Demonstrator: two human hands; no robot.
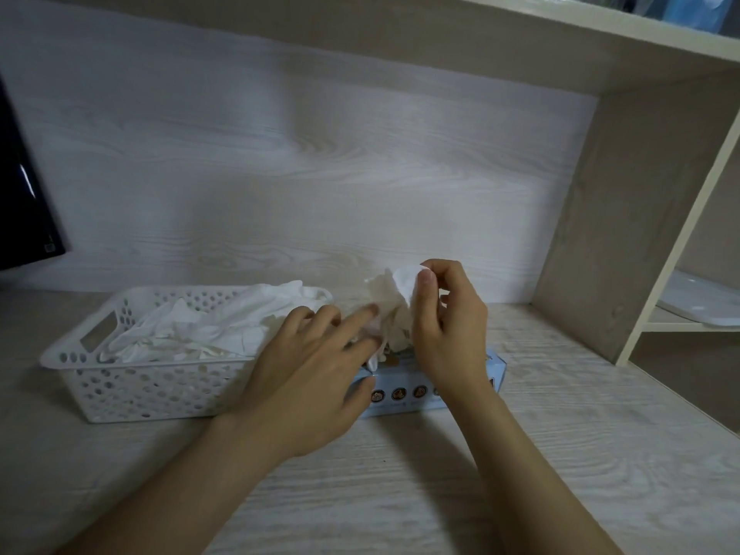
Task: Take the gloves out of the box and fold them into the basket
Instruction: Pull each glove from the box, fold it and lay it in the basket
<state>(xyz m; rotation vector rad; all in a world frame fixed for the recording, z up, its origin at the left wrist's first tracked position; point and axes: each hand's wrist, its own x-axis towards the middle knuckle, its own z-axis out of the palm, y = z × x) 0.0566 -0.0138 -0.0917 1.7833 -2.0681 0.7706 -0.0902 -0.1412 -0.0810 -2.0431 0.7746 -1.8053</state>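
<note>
Far to the left of the fingers, a dark monitor [24, 194] cuts in at the edge of the view. Nearer, just left of the left hand's fingers, a white perforated basket [132, 382] sits on the pale wood-grain surface [400, 474]. A pile of gloves [224, 318] lies loosely heaped inside it, white and crumpled, reaching the rim at the far right corner.

The left hand [308, 370] hangs over the basket's right end, its fingers [352, 320] spread apart and fairly straight. The index fingertip touches 1 white glove [388, 302], which stands bunched up between the 2 hands. The thumb lies against the front top edge of the box [404, 394], a low light-blue carton with a row of small round pictures on its front. The box sits directly beneath both sets of fingers, just beside the basket. I cannot tell whether the left hand's lower fingers catch any of the glove, since the fabric hides them.

The right hand [448, 326] is raised above the box, thumb and forefinger clamped together on the glove's top edge, the other fingers curled behind. The glove's lower end trails down into the box opening. Well to the right of the fingers stands a wooden shelf unit [624, 218], with a white object [704, 302] on its lower shelf.
</note>
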